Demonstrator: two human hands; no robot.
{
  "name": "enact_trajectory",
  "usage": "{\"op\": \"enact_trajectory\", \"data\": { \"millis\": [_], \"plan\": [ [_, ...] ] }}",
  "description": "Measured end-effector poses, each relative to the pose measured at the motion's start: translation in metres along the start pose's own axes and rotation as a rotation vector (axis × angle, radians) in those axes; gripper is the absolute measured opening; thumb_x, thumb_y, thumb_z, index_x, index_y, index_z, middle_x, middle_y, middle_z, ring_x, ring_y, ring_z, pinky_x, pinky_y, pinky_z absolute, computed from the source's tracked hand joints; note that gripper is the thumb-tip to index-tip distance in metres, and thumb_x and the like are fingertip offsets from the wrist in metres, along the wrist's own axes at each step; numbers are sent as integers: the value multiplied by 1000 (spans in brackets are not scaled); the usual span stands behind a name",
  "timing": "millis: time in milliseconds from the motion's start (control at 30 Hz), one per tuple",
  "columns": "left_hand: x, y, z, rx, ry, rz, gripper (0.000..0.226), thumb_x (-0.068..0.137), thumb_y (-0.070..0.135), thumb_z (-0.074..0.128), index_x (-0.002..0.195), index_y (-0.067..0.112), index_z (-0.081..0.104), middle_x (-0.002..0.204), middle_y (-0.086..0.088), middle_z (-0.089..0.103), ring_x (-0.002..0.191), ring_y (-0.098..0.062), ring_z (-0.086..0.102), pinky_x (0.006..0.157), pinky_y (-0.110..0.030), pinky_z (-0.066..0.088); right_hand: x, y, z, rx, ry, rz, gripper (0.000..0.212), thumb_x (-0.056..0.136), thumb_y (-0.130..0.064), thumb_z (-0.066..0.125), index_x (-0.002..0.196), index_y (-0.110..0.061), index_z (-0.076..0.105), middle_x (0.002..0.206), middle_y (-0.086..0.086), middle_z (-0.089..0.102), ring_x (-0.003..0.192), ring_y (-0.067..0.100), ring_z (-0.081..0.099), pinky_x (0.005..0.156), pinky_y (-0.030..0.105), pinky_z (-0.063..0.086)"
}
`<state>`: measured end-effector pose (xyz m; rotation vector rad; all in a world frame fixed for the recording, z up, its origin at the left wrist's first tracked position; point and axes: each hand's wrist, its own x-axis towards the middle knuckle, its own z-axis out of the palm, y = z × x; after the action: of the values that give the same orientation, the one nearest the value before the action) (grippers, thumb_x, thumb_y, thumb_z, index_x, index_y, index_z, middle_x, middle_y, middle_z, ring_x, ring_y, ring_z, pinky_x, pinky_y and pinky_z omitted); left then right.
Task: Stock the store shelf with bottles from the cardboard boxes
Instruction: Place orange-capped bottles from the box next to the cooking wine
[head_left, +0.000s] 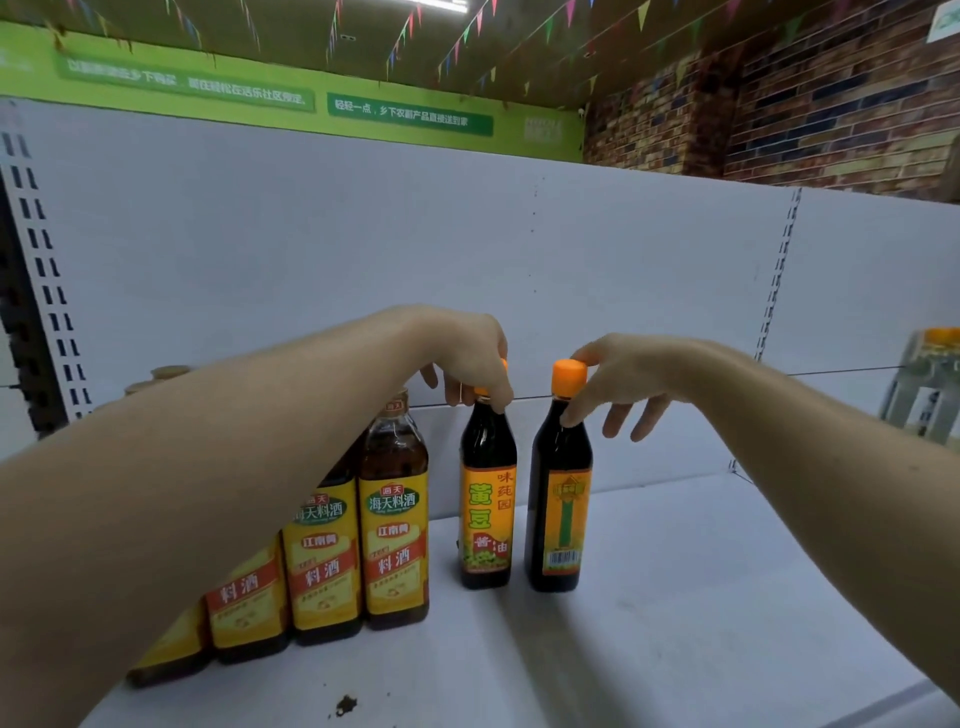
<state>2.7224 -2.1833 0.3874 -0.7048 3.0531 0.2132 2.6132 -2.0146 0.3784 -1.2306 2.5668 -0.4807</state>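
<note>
Two dark soy sauce bottles with orange caps stand upright on the white shelf (675, 597). The left bottle (487, 519) shows its yellow front label, and my left hand (467, 358) grips its cap from above. The right bottle (560, 499) shows its barcode side. My right hand (618, 384) pinches its cap and neck with thumb and forefinger, the other fingers spread. No cardboard box is in view.
A row of cooking wine bottles (396, 519) with yellow labels stands left of the soy bottles, partly hidden by my left forearm. A pale bottle (930, 384) sits at the far right edge. A dark stain (345, 705) marks the shelf front. The white back panel (467, 249) rises behind.
</note>
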Motion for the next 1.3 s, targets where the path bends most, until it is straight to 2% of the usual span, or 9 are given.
{"op": "enact_trajectory", "data": {
  "millis": [100, 233, 333, 500, 600, 800, 1000, 1200, 1300],
  "plan": [
    [-1, -4, 1, -16, 24, 5, 30, 86, 37, 82, 101, 15, 69, 85, -3, 77, 70, -15, 74, 69, -32, 60, 5, 13, 7, 102, 28, -69, 50, 86, -23, 84, 130, -20, 60, 113, 4, 72, 87, 23, 77, 82, 48, 64],
    [1, -8, 7, -32, 72, -5, 30, 87, 37, 82, 101, 14, 70, 84, -2, 75, 67, -12, 73, 61, -29, 60, 11, 16, 18, 175, 76, -99, 37, 88, -27, 82, 116, -17, 60, 108, 7, 73, 79, 23, 78, 81, 48, 64],
    [2, -9, 9, -36, 90, -16, 30, 88, 37, 82, 100, 12, 69, 85, -4, 75, 69, -14, 73, 59, -29, 59, 17, 12, 31, 213, 170, -97, 36, 88, -29, 81, 111, -14, 57, 103, 8, 72, 71, 23, 78, 76, 45, 65],
    [5, -13, 8, -44, 104, -33, 31, 89, 35, 82, 102, 11, 68, 89, -6, 74, 74, -17, 73, 60, -30, 60, 27, 4, 53, 267, 329, -104, 39, 87, -35, 81, 102, -18, 49, 93, 5, 68, 60, 17, 75, 60, 33, 63],
    [8, -16, 9, -45, 104, -48, 31, 89, 34, 82, 104, 12, 67, 91, -7, 73, 77, -18, 72, 63, -31, 61, 34, 1, 62, 259, 396, -102, 39, 89, -38, 78, 106, -19, 49, 90, 3, 67, 61, 16, 73, 60, 33, 62],
    [15, -21, 9, -45, 114, -74, 33, 90, 32, 81, 110, 11, 66, 94, -8, 72, 78, -19, 72, 64, -31, 62, 57, -6, 73, 263, 479, -70, 41, 88, -43, 76, 107, -20, 48, 92, 4, 69, 64, 20, 74, 71, 45, 64],
    [21, -26, 9, -43, 137, -104, 32, 91, 30, 80, 110, 9, 65, 91, -9, 72, 74, -19, 72, 57, -29, 60, 75, -16, 80, 234, 532, -50, 43, 89, -46, 74, 110, -21, 47, 97, 5, 68, 74, 26, 73, 70, 41, 61],
    [25, -31, 11, -1, 183, -136, 29, 89, 29, 80, 101, 9, 64, 87, -10, 70, 74, -23, 71, 54, -29, 59, 88, -25, 86, 224, 577, -58, 41, 89, -46, 71, 109, -21, 46, 97, 6, 68, 81, 30, 71, 72, 40, 60],
    [26, -36, 13, 12, 207, -144, 29, 88, 30, 81, 96, 10, 62, 86, -11, 69, 71, -25, 70, 48, -28, 53, 91, -28, 87, 230, 581, -68, 42, 89, -44, 72, 111, -20, 46, 99, 7, 67, 82, 31, 70, 72, 40, 60]
  ]
}}
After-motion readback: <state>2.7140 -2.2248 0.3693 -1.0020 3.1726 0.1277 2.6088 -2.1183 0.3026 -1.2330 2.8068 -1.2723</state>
